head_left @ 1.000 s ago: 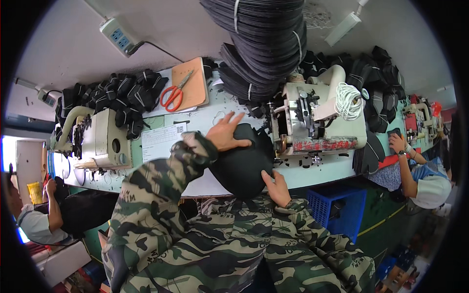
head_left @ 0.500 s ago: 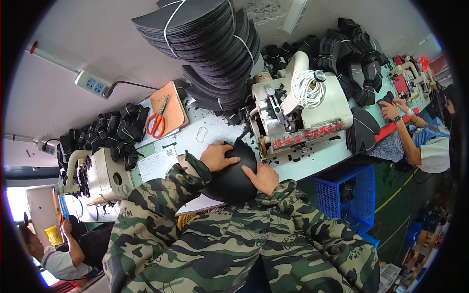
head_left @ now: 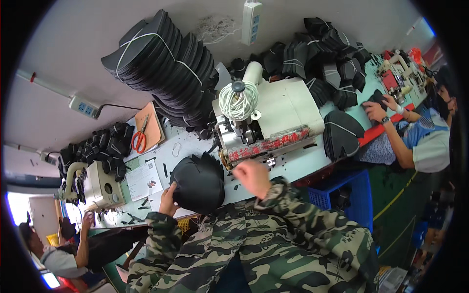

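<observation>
Lifting off the black piece (head_left: 199,184), the right hand (head_left: 253,177), its grip too blurred to tell, let the left hand (head_left: 168,201) alone hold it.

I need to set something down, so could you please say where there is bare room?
A small patch of the white table looks free between the string loop and the white machine, beyond the black pieces at the left hand, with scraps nearer the machine. It is crowded under the tall stack and behind the machine, where tied bundles lie.
</observation>
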The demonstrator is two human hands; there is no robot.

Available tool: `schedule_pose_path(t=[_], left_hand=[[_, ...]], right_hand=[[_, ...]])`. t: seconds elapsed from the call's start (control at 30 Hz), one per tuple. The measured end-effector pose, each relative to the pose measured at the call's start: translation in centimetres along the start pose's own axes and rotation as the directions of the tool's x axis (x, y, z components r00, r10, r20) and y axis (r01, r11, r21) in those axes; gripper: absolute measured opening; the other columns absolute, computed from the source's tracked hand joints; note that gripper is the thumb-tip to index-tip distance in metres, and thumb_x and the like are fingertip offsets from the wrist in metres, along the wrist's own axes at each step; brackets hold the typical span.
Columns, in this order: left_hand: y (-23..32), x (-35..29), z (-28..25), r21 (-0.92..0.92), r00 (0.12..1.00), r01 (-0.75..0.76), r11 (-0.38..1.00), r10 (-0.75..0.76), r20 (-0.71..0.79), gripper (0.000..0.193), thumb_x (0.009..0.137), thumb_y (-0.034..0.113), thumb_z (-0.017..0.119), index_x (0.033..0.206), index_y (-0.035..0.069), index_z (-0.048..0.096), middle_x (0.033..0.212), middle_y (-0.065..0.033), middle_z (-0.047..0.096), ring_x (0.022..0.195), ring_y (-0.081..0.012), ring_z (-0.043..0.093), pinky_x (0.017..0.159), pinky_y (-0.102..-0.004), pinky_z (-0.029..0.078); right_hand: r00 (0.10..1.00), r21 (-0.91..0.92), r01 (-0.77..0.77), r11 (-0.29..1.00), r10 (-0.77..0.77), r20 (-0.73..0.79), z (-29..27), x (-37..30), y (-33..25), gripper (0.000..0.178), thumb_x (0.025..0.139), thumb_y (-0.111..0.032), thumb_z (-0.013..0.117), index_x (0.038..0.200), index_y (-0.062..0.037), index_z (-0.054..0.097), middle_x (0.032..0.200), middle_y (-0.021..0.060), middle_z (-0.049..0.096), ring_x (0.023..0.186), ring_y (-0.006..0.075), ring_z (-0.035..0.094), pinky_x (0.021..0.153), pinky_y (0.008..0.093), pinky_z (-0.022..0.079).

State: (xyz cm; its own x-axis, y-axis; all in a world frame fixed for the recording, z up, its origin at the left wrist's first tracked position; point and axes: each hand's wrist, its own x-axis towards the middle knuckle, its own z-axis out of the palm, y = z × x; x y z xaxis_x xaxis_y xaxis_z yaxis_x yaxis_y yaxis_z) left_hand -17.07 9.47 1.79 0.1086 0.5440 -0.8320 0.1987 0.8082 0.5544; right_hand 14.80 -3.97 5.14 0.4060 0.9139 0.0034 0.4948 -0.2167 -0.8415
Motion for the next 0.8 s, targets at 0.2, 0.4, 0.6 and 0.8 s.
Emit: schedule_pose_path(t=[0.2, 0.4, 0.6, 0.8], left_hand=[[3.4, 2.3, 6.0, 0.220, 0.923, -0.362, 0.906, 0.381, -0.052, 0.089, 0.072, 0.035, 0.079, 0.137, -0.008, 0.034, 0.129, -0.0204, 0.049, 0.118, -0.0325, 0.048, 0.099, -0.0406, 0.039], [6.4, 0.1, 7.5, 0.918, 0.638, -0.375, 0.127, 0.754, 0.156, 0.089, 0.071, 0.033, 0.077, 0.138, -0.005, 0.033, 0.137, -0.0298, 0.039, 0.117, -0.0414, 0.051, 0.101, -0.0413, 0.040], [8.7, 1.0, 9.3, 0.830, 0.658, -0.545, -0.117, 0.553, 0.511, 0.052, 0.079, 0.024, 0.068, 0.126, 0.006, 0.052, 0.112, -0.0187, 0.060, 0.101, -0.0382, 0.059, 0.087, -0.0430, 0.047], [7.3, 2.0, 8.1, 0.814, 0.595, -0.575, -0.084, 0.640, 0.486, 0.033, 0.078, 0.019, 0.070, 0.105, 0.001, 0.062, 0.098, -0.0175, 0.065, 0.089, -0.0344, 0.062, 0.079, -0.0407, 0.050]], right_hand=[[0.984, -0.253, 0.083, 0.964, -0.120, -0.135, -7.2, 5.1, 1.4, 0.013, 0.078, -0.018, 0.070, 0.081, -0.0070, 0.063, 0.074, 0.0088, 0.061, 0.066, 0.0301, 0.061, 0.057, 0.0404, 0.046], [1.000, -0.401, 0.021, 0.916, -0.025, -0.005, -6.7, 6.9, 0.5, 0.023, 0.076, -0.028, 0.072, 0.077, -0.0072, 0.062, 0.072, 0.0098, 0.063, 0.068, 0.0313, 0.062, 0.058, 0.0432, 0.047], [0.991, -0.383, -0.102, 0.918, 0.059, -0.124, -7.1, 8.0, 1.1, 0.021, 0.078, -0.026, 0.067, 0.079, -0.0061, 0.064, 0.071, 0.0116, 0.064, 0.066, 0.0347, 0.062, 0.061, 0.0455, 0.049], [0.999, -0.161, -0.021, 0.987, 0.026, 0.026, -6.4, 6.7, -0.3, 0.023, 0.073, -0.023, 0.058, 0.090, -0.0085, 0.065, 0.083, 0.0141, 0.062, 0.078, 0.0359, 0.062, 0.066, 0.0470, 0.049]])
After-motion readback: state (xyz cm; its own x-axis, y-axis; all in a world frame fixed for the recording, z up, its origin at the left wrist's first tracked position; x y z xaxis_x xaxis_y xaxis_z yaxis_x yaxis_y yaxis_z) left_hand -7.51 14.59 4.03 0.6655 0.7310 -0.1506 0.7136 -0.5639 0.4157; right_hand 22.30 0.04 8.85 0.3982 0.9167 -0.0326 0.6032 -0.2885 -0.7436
